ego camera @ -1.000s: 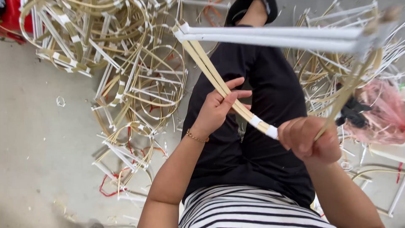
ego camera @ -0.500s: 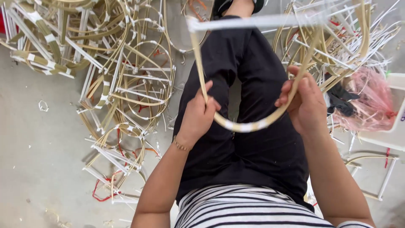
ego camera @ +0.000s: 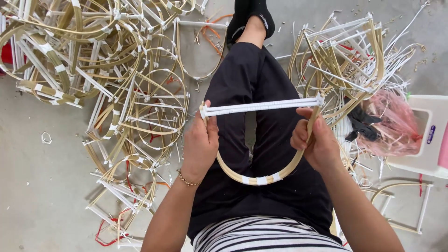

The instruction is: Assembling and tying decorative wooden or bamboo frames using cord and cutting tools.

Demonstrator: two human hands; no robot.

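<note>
From the head camera, the left hand (ego camera: 200,147) was closed around one side of a bent tan bamboo strip with a straight white bar across its top (ego camera: 261,106). The right hand (ego camera: 316,142) gripped the other side. The strip curved down between both hands, over the black trousers (ego camera: 261,200). A big pile of the same bent frames (ego camera: 107,79) lay left of the left hand. A pink plastic stool (ego camera: 431,135) stood right of the right hand.

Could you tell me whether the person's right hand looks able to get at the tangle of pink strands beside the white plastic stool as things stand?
Probably not right away: the right hand is gripping the bent bamboo strip frame, though the pink strands lie close on that side with nothing over them.
</note>
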